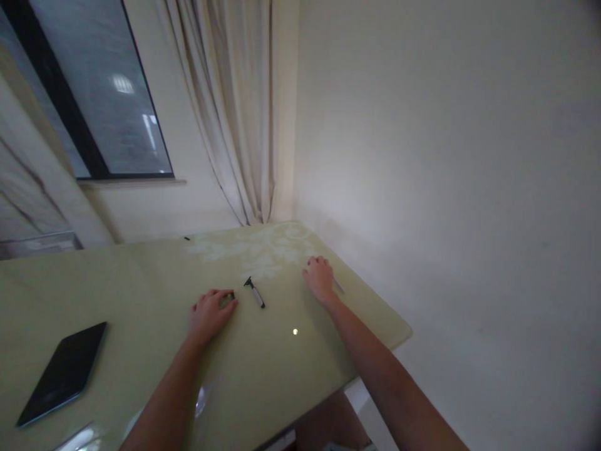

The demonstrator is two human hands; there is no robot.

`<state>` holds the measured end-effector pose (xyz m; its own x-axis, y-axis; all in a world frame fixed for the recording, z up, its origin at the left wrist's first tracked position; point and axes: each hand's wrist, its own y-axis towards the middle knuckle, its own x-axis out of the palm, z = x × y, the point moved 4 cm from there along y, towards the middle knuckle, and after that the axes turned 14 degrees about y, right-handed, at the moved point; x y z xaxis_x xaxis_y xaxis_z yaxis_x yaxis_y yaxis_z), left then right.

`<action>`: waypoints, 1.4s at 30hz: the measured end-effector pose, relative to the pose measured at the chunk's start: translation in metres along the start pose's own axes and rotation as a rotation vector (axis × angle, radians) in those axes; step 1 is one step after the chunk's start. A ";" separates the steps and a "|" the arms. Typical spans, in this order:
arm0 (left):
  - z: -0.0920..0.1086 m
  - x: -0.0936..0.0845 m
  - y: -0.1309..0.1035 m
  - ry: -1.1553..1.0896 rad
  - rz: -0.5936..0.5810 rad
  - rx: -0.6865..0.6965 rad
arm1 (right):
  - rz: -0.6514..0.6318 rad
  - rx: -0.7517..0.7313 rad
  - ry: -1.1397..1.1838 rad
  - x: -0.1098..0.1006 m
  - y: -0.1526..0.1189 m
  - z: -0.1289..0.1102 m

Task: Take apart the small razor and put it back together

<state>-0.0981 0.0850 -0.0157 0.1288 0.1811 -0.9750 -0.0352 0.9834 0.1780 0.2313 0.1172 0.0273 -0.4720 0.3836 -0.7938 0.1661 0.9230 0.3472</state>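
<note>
My left hand (211, 316) rests on the table, its thumb and forefinger pinching a small dark piece (232, 295). Just right of it lies a razor (256, 294) with a black head and a grey handle, touched by neither hand. Farther right, my right hand (319, 277) is on the table near the wall side with its fingers curled down. What is under those fingers is hidden. A thin white stick-like thing (339, 285) shows at the right edge of that hand, partly covered by it.
A dark tablet (66, 369) lies on the pale green glossy table (263, 369) at the left. Near the far edge is a small black piece (186, 238). A wall (446, 188) runs along the table's right side, with a curtain (235, 113) and a window behind.
</note>
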 end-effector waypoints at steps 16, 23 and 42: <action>0.065 0.013 -0.032 -0.126 0.068 0.502 | -0.252 -0.139 0.362 0.066 -0.015 -0.066; 0.057 0.010 -0.032 -0.194 0.132 0.516 | -0.254 -0.151 0.401 0.086 -0.038 -0.075; 0.083 -0.002 -0.031 0.223 0.042 0.163 | -0.019 -0.129 0.744 0.068 -0.035 -0.084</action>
<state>-0.0153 0.0555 -0.0082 -0.0910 0.2322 -0.9684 0.1268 0.9672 0.2200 0.1209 0.1086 0.0026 -0.9414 0.2025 -0.2699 0.0710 0.9008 0.4283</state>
